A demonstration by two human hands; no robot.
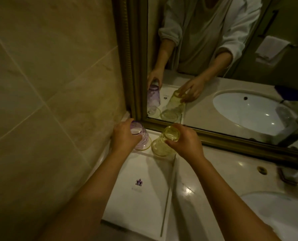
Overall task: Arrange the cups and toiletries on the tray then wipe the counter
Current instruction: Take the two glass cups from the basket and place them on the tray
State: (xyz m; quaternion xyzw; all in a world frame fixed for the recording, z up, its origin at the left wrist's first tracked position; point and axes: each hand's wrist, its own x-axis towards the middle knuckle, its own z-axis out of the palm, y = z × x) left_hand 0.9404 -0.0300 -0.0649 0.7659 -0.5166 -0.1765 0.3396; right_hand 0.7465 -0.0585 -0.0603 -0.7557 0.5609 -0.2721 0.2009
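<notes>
Already, both inverted cups are gripped on the tray [141, 202]: purple cup [141, 138] by the left hand [125, 136], yellow cup [162, 145] by the right hand [184, 141]; toiletries seemingly unplaced, counter [205, 188] unwiped.

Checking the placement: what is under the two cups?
Both the purple cup and yellow cup stand upside down on the white tray, near its far edge. Each hand covers part of its cup.
</notes>
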